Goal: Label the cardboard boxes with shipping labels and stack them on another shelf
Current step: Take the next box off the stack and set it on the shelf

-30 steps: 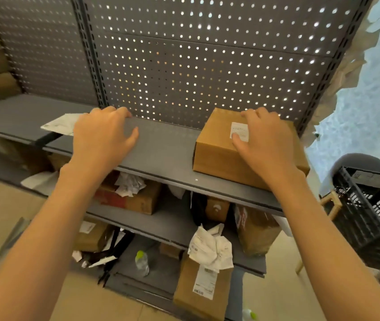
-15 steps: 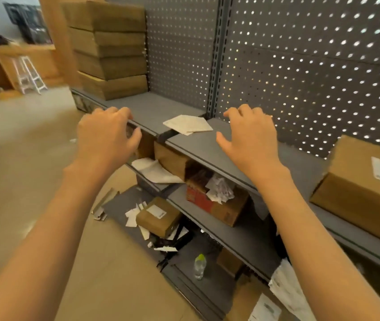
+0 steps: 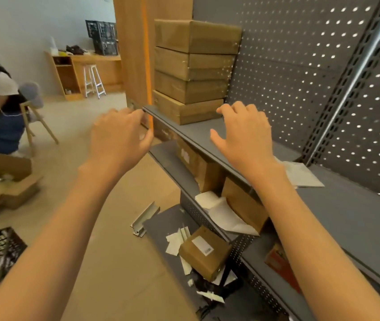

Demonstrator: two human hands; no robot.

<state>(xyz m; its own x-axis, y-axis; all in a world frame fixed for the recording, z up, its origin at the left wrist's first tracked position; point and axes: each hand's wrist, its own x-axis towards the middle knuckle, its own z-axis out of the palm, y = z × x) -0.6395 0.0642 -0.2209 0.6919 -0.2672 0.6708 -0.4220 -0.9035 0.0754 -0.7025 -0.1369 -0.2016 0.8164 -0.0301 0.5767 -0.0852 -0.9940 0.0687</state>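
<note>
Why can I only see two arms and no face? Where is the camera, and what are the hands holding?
The camera sits on the person's head and looks forward and down, so you see what that person sees: their own two arms reaching out. The left hand and the right hand are both bare and hold nothing; the fingers are loosely spread. In front is a grey metal shelf. At its far end stands a stack of four cardboard boxes. Some white paper sheets lie on the shelf by the right arm. Lower down, near the floor, lies a small box with a label among paper scraps.
</note>
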